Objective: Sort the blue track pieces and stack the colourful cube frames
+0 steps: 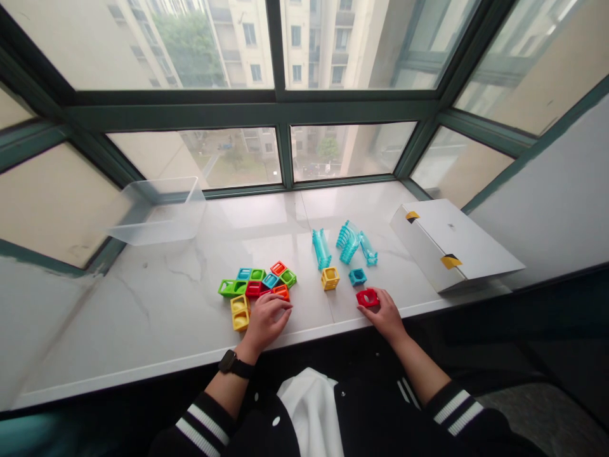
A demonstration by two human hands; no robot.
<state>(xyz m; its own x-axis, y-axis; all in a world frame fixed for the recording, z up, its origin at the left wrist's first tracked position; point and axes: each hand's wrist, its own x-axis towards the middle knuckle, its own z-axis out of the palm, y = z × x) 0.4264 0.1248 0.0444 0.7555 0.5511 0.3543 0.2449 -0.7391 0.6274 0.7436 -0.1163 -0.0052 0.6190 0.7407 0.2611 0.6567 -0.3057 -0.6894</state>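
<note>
My left hand [266, 319] rests on the white marble sill beside a cluster of coloured hollow blocks [259, 283], its fingers curled and touching an orange block [281, 291]. Two yellow blocks [240, 311] lie just left of that hand. My right hand [386, 312] has its fingers closed on a red block [368, 297] lying on the sill. A yellow cube block [330, 278] and a small cyan block [357, 276] stand between the hands, farther back. Behind them lie translucent cyan track pieces [349, 242].
A clear plastic bin [157, 212] sits at the back left against the window frame. A white cardboard box [447, 244] with yellow tape lies at the right. The sill's front edge [200, 362] runs just before my wrists.
</note>
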